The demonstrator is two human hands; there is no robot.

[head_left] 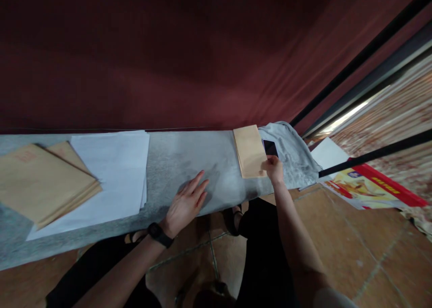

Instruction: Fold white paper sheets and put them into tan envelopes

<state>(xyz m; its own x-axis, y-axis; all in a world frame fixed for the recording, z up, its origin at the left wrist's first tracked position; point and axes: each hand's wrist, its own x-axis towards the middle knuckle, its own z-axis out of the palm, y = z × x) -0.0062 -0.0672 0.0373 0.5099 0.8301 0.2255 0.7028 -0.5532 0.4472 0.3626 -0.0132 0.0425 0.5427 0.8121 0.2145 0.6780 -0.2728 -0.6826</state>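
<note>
My left hand, a dark band on its wrist, is open with its fingers stretched out over the middle of the grey cloth. It holds nothing. To the right, my right hand is closed at the lower right corner of a small brown envelope, pinching its edge. The envelope seems to lie on others like it, flat on the cloth. Just behind my right hand is a dark-screened phone, partly hidden by my fingers.
At the left, larger brown envelopes lie overlapping on a stack of white paper sheets. A dark red surface rises behind the cloth. Right of it are black bars and a red and yellow printed box near the tiled floor.
</note>
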